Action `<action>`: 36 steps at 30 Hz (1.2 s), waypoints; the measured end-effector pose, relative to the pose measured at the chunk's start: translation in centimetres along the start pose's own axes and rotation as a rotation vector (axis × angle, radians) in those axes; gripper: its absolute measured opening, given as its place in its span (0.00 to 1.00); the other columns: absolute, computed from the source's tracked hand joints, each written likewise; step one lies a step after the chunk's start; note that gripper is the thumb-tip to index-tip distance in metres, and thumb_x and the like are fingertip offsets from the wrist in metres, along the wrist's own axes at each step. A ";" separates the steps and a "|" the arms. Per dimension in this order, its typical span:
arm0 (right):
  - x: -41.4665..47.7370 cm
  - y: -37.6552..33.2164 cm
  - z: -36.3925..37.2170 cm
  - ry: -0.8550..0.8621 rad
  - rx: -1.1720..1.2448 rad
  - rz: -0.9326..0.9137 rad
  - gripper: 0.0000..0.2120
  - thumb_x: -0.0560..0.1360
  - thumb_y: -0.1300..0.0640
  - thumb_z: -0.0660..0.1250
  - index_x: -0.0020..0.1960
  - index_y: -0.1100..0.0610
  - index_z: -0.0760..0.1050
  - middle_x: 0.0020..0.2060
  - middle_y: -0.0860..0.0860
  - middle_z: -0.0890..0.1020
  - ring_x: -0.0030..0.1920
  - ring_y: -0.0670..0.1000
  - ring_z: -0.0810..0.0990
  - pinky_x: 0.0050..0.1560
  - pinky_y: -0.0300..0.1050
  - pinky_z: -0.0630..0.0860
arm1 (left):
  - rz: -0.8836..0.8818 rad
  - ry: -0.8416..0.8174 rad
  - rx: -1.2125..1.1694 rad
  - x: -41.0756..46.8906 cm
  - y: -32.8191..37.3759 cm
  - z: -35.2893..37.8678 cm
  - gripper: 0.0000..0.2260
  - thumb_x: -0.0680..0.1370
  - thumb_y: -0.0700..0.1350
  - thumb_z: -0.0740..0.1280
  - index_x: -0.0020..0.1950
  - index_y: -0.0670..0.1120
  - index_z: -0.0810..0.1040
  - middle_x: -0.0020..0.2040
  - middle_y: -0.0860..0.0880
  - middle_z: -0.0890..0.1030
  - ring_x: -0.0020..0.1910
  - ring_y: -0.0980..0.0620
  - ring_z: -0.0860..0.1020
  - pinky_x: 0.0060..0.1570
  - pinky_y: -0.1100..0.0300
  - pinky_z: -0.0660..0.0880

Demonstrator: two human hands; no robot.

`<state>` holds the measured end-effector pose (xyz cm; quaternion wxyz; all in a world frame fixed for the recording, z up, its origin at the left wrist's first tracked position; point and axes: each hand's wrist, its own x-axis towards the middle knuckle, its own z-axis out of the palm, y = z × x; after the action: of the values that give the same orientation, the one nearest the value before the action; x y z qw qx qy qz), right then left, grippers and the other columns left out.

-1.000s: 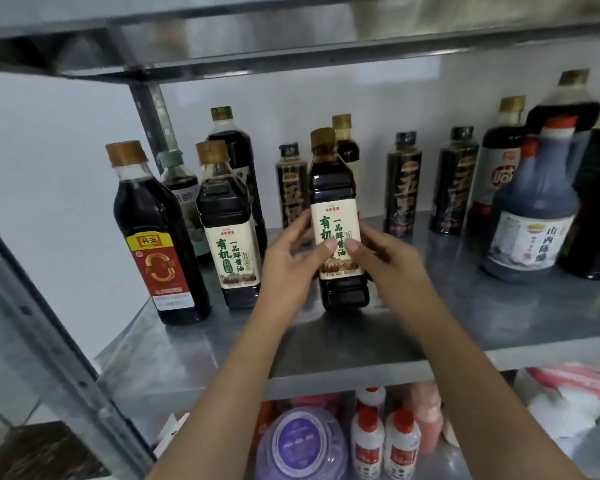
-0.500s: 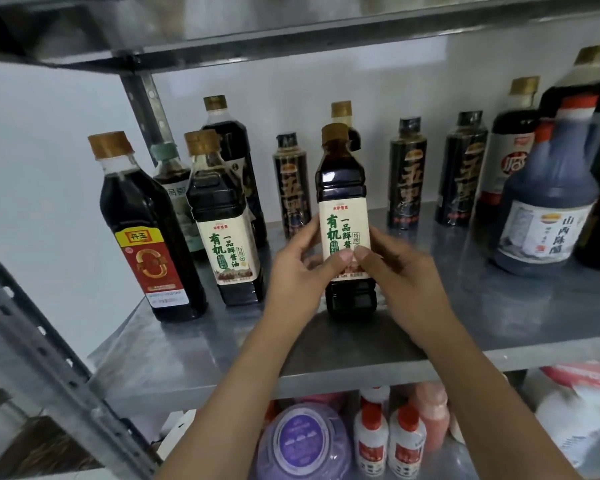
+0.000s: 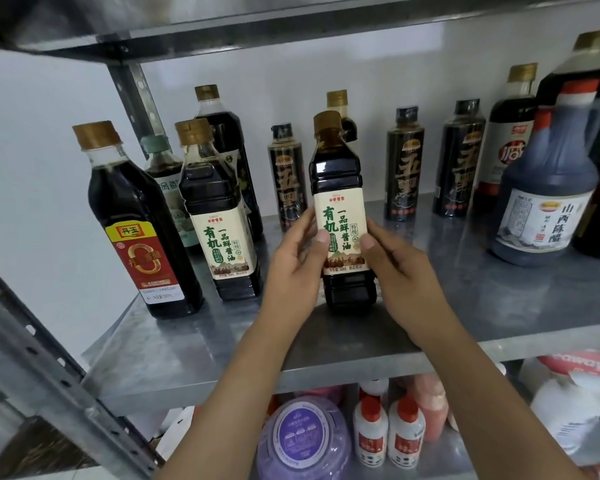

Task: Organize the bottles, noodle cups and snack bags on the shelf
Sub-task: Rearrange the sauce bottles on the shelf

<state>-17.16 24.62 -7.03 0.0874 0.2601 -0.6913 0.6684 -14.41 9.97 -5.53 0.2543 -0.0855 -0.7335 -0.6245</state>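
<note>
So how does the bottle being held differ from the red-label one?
The held bottle has a cream label and square shoulders; the red-label bottle slopes smoothly. The left hand and right hand grip the held bottle; the red-label bottle stands untouched. Both have brown caps, dark liquid.

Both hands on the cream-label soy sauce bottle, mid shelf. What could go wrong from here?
1. The left hand and right hand grip the tall soy sauce bottle low, at its label; it could tip on release.
2. Slid left, it may knock the twin bottle into the red-label bottle.
3. Pushed back, it may hit the slim black bottle behind.
</note>
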 end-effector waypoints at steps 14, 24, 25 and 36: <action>0.0 -0.1 0.0 0.012 0.016 0.030 0.20 0.82 0.56 0.62 0.72 0.42 0.69 0.58 0.33 0.81 0.63 0.35 0.76 0.61 0.29 0.72 | -0.026 -0.016 -0.017 0.0 0.0 0.0 0.27 0.80 0.39 0.68 0.78 0.45 0.64 0.67 0.51 0.79 0.65 0.57 0.78 0.65 0.55 0.76; -0.4 -0.8 0.2 0.012 0.031 0.029 0.21 0.75 0.57 0.72 0.66 0.44 0.74 0.56 0.40 0.84 0.59 0.40 0.81 0.62 0.39 0.77 | -0.046 -0.013 -0.043 0.1 -0.2 -0.4 0.25 0.82 0.33 0.61 0.78 0.46 0.63 0.69 0.46 0.77 0.68 0.53 0.76 0.70 0.47 0.72; -0.4 -0.8 0.2 0.028 0.015 0.022 0.21 0.74 0.56 0.73 0.64 0.42 0.75 0.55 0.39 0.84 0.59 0.39 0.81 0.61 0.38 0.77 | -0.054 -0.008 -0.040 0.1 -0.3 -0.4 0.25 0.82 0.33 0.60 0.78 0.46 0.62 0.70 0.47 0.77 0.69 0.53 0.75 0.70 0.47 0.71; -0.9 -1.0 0.0 0.011 0.095 -0.028 0.22 0.76 0.65 0.70 0.64 0.44 0.76 0.58 0.39 0.83 0.61 0.41 0.80 0.61 0.41 0.78 | -0.139 0.025 -0.093 0.5 -0.3 -0.6 0.21 0.84 0.35 0.56 0.77 0.48 0.66 0.71 0.47 0.76 0.70 0.45 0.74 0.67 0.37 0.72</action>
<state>-15.92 24.85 -6.55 0.0879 0.2699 -0.6546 0.7006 -14.85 9.20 -5.51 0.2153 -0.0384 -0.7047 -0.6750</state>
